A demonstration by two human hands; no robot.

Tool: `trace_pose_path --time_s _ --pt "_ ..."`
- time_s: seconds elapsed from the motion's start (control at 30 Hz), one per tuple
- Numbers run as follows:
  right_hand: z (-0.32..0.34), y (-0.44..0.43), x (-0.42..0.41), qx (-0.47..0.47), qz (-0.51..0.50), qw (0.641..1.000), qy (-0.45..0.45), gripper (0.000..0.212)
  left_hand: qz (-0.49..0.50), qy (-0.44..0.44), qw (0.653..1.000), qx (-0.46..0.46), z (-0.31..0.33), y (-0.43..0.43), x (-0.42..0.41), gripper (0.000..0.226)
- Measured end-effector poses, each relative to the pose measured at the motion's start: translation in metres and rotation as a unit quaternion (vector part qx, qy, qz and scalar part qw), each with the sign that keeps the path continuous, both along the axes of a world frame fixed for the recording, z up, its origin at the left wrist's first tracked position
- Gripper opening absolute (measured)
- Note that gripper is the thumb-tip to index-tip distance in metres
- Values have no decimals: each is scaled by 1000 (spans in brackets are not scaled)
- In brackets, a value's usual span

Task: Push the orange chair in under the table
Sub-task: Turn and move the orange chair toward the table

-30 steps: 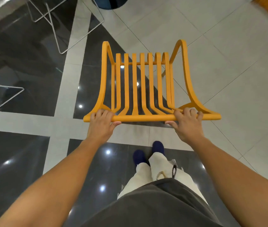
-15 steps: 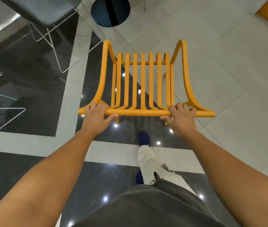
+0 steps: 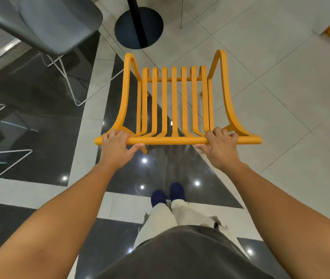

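Both sets of my fingers are curled over the top rail of the orange slatted chair point(image 3: 173, 101), thumbs tucked beneath the rail. My left hand point(image 3: 115, 149) clamps the rail close to its left end, and my right hand point(image 3: 219, 149) clamps it a little inside the right end, so the two grips sit well apart with the bare middle of the rail between them. Beyond my knuckles the chair's seven orange slats run away from me to a cross bar, flanked by two curved orange side pieces. Just past the far edge of the chair stands the black round pedestal base point(image 3: 154, 27) with its black post rising out of the top of the view; whether a tabletop hangs over the chair, I cannot tell. Up and to the left of the chair sits a grey shell chair on thin white wire legs point(image 3: 59, 25). Nearer to me than the chair, my two dark blue shoes point(image 3: 167, 195) stand side by side on the glossy dark and pale grey tiled floor point(image 3: 281, 97).
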State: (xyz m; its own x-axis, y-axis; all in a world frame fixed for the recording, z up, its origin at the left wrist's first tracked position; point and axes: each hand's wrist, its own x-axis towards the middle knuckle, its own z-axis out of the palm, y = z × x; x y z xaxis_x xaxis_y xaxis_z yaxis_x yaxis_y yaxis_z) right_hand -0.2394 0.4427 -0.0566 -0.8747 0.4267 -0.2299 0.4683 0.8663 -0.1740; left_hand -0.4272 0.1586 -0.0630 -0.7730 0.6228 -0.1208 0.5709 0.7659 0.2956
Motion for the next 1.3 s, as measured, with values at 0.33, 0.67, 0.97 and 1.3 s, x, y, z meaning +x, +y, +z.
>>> trace_pose_path --time_s 0.33,0.67,0.97,1.3 --pt "-2 43 -95 1 12 1000 11 53 11 5 1000 3 0 39 -89 45" --pt "-5 93 -221 -15 21 1000 9 51 24 -4 1000 -9 1 82 -209 47" --pt "-5 133 -327 -12 18 1000 17 49 24 -14 1000 -14 3 124 -317 54" --pt "-3 200 -427 -24 37 999 25 47 41 -9 999 -21 1 184 -406 54"
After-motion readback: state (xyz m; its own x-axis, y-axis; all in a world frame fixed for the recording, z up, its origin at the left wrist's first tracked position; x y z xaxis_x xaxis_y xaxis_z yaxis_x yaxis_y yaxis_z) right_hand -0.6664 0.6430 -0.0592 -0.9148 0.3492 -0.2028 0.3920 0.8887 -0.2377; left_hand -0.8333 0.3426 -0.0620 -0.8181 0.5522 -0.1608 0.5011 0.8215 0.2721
